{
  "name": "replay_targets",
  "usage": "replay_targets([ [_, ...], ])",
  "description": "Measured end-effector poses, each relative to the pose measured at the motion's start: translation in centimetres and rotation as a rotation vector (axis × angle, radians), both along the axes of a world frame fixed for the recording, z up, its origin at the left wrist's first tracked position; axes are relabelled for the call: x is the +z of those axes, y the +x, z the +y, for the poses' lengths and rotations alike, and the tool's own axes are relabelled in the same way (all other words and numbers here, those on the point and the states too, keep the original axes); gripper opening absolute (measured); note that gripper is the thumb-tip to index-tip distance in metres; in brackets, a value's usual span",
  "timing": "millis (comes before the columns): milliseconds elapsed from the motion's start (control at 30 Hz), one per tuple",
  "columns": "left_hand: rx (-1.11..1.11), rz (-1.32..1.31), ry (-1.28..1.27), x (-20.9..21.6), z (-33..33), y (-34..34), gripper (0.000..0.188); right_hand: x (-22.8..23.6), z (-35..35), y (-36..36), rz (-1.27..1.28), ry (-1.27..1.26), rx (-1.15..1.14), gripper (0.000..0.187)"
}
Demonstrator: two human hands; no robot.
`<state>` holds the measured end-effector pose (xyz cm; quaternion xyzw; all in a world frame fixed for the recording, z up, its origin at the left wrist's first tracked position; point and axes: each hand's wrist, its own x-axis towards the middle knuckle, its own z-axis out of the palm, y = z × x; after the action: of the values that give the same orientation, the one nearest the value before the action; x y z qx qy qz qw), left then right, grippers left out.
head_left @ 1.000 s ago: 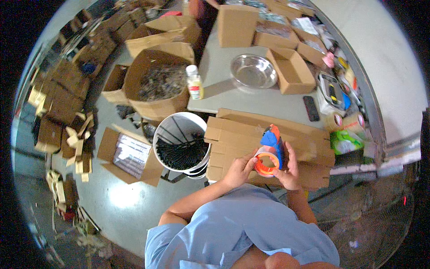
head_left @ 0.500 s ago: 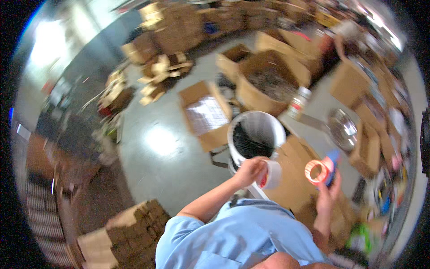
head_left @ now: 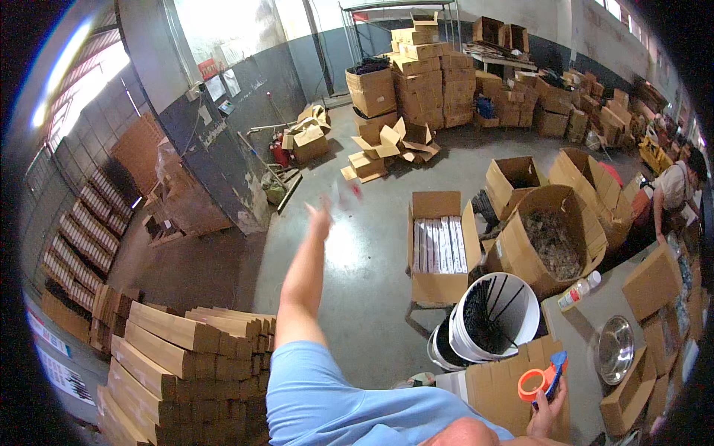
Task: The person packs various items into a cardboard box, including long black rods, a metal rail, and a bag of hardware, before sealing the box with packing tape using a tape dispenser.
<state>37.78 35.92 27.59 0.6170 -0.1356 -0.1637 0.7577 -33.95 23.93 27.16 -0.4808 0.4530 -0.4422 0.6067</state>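
My left arm is stretched far out over the floor. At its end my left hand [head_left: 318, 221] is open, fingers apart. Just beyond its fingertips a pale, red-marked roll [head_left: 347, 193] hangs in the air, smeared by motion and apart from the hand. At the lower right my right hand [head_left: 549, 407] grips a tape dispenser [head_left: 552, 374] with a blue body and a hollow orange ring. The dispenser is held above a flat piece of cardboard [head_left: 491, 379] on the table.
White buckets with dark rods [head_left: 526, 297] stand ahead. Beside them are a box of white packs [head_left: 439, 288] and a large carton [head_left: 513, 245]. A bottle [head_left: 579, 291] and metal bowl [head_left: 616, 349] sit right. Stacked cartons [head_left: 160, 372] stand left. Another person [head_left: 673, 186] works far right.
My left hand has swung from beside the bucket out to the left and let go of the white roll. The view has turned left. My right hand still holds the tape dispenser.
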Motion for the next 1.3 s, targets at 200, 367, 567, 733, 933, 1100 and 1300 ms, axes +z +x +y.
replay_targets([
  [200, -0.256, -0.052, -0.018, 4.5, -6.3, 4.9, 0.051, -2.5, -2.0, 0.0, 0.098, -0.002, -0.032, 0.066],
  [367, -0.773, -0.041, 0.469, -8.2, -18.0, -10.1, 0.035, -10.1, -2.6, -6.1, 0.085, -0.192, -0.078, 0.074],
  [567, -1.308, -0.264, 0.513, -13.2, -20.8, -31.8, 0.035, -11.8, -0.4, -11.4, -0.009, 0.021, -0.271, 0.069],
  [733, -1.492, -0.628, 0.292, -10.9, -19.3, -44.0, 0.036, -1.1, 4.7, -9.5, 0.189, -0.142, -0.037, 0.048],
  [933, -1.717, -0.593, 0.105, -7.1, -16.2, -55.2, 0.030, -3.8, 9.7, -12.1, 0.584, -0.395, -0.448, 0.059],
  [1100, -2.005, -0.279, -0.311, 9.0, -12.5, -61.3, 0.023, -3.9, 9.9, -15.9, 1.121, -0.464, -0.362, 0.046],
  [1300, -2.452, 0.506, -1.195, 20.5, -9.9, -69.9, 0.030, -3.4, 11.4, -21.1, 1.200, -0.560, -0.298, 0.037],
])
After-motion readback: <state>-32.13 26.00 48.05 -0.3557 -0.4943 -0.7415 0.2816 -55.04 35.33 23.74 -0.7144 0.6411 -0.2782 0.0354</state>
